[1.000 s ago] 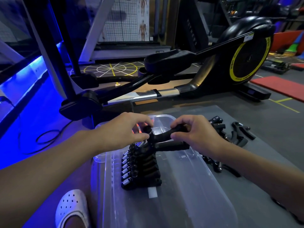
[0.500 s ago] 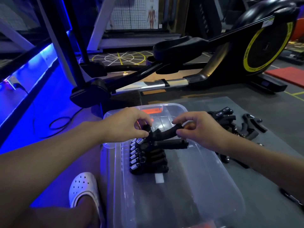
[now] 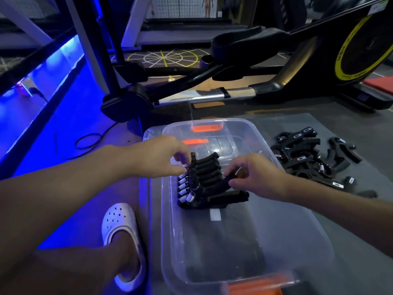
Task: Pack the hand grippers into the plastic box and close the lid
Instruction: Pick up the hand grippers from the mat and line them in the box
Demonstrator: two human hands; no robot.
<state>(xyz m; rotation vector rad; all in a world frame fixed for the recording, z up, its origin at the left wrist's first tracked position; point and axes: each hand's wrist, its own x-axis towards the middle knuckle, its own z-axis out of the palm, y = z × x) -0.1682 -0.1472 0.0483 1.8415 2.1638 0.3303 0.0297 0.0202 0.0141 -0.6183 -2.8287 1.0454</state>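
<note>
Dim gym room, blue glow along the left wall. Underfoot, grey floor mat point(image 3: 350, 262), matte and smooth. Across the back, black elliptical trainer point(image 3: 365, 41), glossy moulded housing with a yellow ring; lettering on the ring too blurred to read. On the mat, clear plastic box point(image 3: 244, 252), a rounded rectangle, open at the top, orange latch at the near end. Just right of the box, loose pile of grippers point(image 3: 308, 158), small white labels unreadable. Inside the box, toward its far end, row of hand grippers point(image 3: 204, 177): black ribbed handles and silvery coil springs, packed side by side. Left of the box, white perforated clog point(image 3: 121, 226). Left hand point(image 3: 157, 156): pinches the spring end of the farthest gripper in the row. Right hand point(image 3: 255, 175): pinches one black handle between thumb and fingertips.
</note>
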